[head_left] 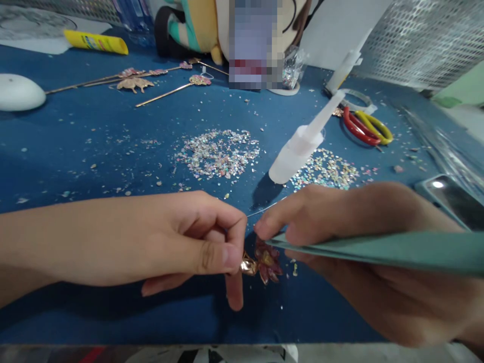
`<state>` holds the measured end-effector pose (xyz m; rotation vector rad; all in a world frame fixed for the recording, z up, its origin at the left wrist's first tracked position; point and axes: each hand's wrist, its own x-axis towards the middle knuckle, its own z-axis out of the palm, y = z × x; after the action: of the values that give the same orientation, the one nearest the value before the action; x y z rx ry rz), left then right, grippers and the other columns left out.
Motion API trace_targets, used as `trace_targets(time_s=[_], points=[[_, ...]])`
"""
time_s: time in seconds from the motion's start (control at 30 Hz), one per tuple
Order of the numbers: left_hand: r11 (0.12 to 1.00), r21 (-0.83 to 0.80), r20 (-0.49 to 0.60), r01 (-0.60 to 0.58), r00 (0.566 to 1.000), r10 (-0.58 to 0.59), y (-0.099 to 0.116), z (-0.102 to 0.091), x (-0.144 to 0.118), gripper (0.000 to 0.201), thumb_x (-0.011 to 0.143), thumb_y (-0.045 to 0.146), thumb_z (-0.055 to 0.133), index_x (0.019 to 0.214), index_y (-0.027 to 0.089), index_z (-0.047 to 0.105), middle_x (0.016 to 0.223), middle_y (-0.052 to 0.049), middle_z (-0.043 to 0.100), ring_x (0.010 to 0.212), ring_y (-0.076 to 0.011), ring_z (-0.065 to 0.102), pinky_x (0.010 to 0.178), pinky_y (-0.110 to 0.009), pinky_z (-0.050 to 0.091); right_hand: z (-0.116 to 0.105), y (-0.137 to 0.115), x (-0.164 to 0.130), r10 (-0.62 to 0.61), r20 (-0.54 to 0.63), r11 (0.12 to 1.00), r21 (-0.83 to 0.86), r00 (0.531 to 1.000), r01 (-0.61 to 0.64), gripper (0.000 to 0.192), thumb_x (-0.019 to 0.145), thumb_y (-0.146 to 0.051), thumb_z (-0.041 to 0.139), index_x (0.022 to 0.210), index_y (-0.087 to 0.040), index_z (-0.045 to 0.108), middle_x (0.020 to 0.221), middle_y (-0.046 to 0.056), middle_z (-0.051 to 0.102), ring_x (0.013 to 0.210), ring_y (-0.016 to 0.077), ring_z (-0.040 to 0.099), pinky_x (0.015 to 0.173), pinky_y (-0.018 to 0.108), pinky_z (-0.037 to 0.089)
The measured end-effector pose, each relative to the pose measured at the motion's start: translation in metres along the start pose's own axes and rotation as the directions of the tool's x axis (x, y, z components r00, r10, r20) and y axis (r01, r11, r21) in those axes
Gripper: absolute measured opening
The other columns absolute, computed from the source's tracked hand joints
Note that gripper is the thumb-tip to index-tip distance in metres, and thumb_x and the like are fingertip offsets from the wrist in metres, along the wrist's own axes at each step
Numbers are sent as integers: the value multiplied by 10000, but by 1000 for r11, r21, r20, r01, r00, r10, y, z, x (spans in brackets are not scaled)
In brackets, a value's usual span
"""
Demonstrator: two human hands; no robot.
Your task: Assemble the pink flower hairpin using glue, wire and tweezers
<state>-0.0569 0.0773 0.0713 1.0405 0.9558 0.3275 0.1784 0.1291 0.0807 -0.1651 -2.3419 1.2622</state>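
My left hand (181,242) pinches a gold-toned flower ornament between thumb and forefinger. Its dark pink flower (268,264) with a yellowish middle faces up, and a shiny gold bead-like part (248,266) sits by my fingertips. From the right, my right hand (363,217) is closed round teal tweezers (378,250). The tweezer tips are at the upper edge of the flower; whether they grip anything is too small to tell. A thin metal line (266,207) shows behind the fingers.
Shell flakes lie in one pile (219,154) and another (328,169), with a white dropper bottle (297,151) between them. Farther back are red-and-yellow-handled pliers (366,127), gold hairpins (164,96), a yellow glue tube (96,42) and a white mouse (20,93). A phone (454,196) lies right.
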Motion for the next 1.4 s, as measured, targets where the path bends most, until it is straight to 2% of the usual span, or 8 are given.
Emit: trace_targets(time_s=[0.1, 0.23, 0.4, 0.57, 0.73, 0.97, 1.23, 1.4], points=[[999, -47, 130, 23, 991, -17, 4, -2, -2, 193, 958, 367, 642, 805, 256, 602, 800, 70, 780, 398, -46, 373, 382, -132, 302, -4, 1, 4, 38, 44, 999, 23, 998, -39, 400, 949, 23, 487, 1019, -306, 704, 1032, 15, 702, 962, 90, 740, 886, 113, 593], [999, -49, 125, 22, 992, -16, 8, -4, -4, 203, 983, 352, 628, 814, 246, 598, 896, 54, 803, 411, -39, 364, 391, -153, 269, -9, -1, 10, 110, 123, 993, 31, 986, -114, 534, 889, -12, 440, 1192, -374, 689, 945, 28, 690, 847, 156, 739, 745, 194, 634], [999, -47, 114, 21, 993, -15, 8, -3, -5, 216, 971, 326, 660, 781, 248, 594, 629, 107, 550, 396, -49, 314, 391, -168, 224, -13, -1, 12, 68, 155, 998, 5, 986, -70, 650, 889, -56, 361, 1365, -404, 634, 1067, 60, 690, 942, 220, 767, 828, 307, 656], [999, -39, 91, 33, 995, -29, 9, -1, -4, 203, 958, 322, 660, 780, 243, 602, 631, 112, 490, 407, -42, 318, 403, -142, 239, -10, -6, 24, 198, 228, 979, -102, 953, -179, 363, 948, -316, 532, 1264, -363, 704, 811, 86, 662, 731, 260, 749, 636, 308, 653], [999, -17, 73, 33, 997, -32, 11, -1, -3, 209, 971, 328, 635, 783, 245, 597, 700, 100, 587, 398, -38, 327, 393, -146, 257, -8, -9, 26, 101, 152, 988, -129, 983, -81, 384, 1005, -549, 485, 1268, -384, 711, 848, 103, 731, 799, 267, 763, 698, 339, 673], [999, 10, 93, 51, 994, -51, 11, 0, -4, 224, 1002, 326, 605, 796, 238, 595, 847, 64, 786, 410, -36, 348, 381, -128, 291, -10, -22, 43, 193, 173, 980, -76, 966, -182, 348, 1054, -447, 458, 1234, -393, 751, 704, 21, 787, 570, 225, 743, 699, 286, 690], [999, -8, 85, 39, 996, -39, 11, -1, -4, 213, 987, 332, 619, 797, 237, 600, 916, 52, 823, 409, -30, 346, 385, -139, 266, -12, -26, 43, 298, 138, 954, -67, 945, -291, 355, 939, -163, 518, 1066, -375, 773, 720, 11, 759, 649, 218, 758, 735, 264, 681], [999, -14, 97, 46, 994, -45, 11, -1, -4, 205, 969, 355, 660, 806, 241, 611, 849, 64, 772, 405, -28, 355, 387, -142, 252, -8, -9, 24, 92, -3, 994, 59, 996, -92, 309, 931, -165, 545, 1052, -336, 771, 883, 46, 763, 853, 164, 793, 798, 173, 645]])
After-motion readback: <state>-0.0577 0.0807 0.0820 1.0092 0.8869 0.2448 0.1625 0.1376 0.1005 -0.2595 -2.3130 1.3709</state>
